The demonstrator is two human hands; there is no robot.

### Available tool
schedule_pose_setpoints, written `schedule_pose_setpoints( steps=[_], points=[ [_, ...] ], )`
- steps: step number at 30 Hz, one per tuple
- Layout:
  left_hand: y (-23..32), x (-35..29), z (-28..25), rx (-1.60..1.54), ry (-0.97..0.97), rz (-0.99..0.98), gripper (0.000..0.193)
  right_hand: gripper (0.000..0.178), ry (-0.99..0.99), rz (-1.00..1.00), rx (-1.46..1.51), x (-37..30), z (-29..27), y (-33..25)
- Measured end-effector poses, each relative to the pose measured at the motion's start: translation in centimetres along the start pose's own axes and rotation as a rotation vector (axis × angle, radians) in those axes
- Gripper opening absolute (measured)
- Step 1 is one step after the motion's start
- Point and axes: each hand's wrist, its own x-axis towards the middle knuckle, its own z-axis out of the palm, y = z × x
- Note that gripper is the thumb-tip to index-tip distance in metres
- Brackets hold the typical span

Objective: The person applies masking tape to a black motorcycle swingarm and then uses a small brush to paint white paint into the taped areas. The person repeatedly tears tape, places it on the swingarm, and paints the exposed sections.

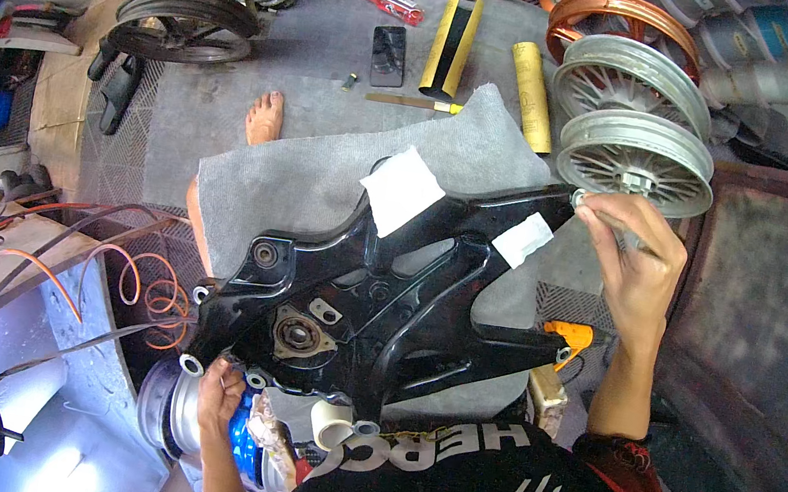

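A glossy black motorcycle frame part [433, 252] lies across my lap on a grey cloth [297, 182]. My right hand [636, 260] is closed in a pinch at the end of its upper right arm, on a small pale piece [578, 199] partly hidden by the fingertips. At the lower left edge of the frame part, my left hand [220, 395] is closed, its fingers against the edge between two pale-rimmed holes. Two white patches, a larger square one [402, 192] and a smaller one [523, 240], sit on the upper arm. A cream tape roll [330, 425] is near my shirt.
Spoked wheels [636, 159] stand at the right and a black wheel [184, 23] at the far left. Ahead lie a phone [388, 56], yellow sandpaper sheets [450, 45] and a red-handled tool [388, 5]. Coiled orange hose [141, 291] hangs left; an orange tool [570, 343] lies right.
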Motion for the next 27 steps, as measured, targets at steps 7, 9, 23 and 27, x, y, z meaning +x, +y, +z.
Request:
schedule_pose_setpoints(
  steps=[7, 9, 23, 27],
  points=[
    [0.1, -0.6, 1.2, -0.122, 0.014, -0.019, 0.014, 0.01, 0.106, 0.296, 0.25, -1.1, 1.1, 0.8],
    [0.0, -0.7, 1.0, -0.137, 0.025, -0.025, 0.014, 0.01, 0.104, 0.184, 0.176, -1.1, 1.1, 0.1],
    [-1.1, 1.9, -3.8, -0.053, 0.047, 0.019, 0.012, 0.006, 0.241, 0.121, 0.243, -0.8, -1.2, 0.9],
    [0.2, 1.1, -2.5, -0.039, 0.05, 0.045, 0.017, 0.009, 0.199, 0.067, 0.313, -1.1, -0.4, 1.2]
  ],
)
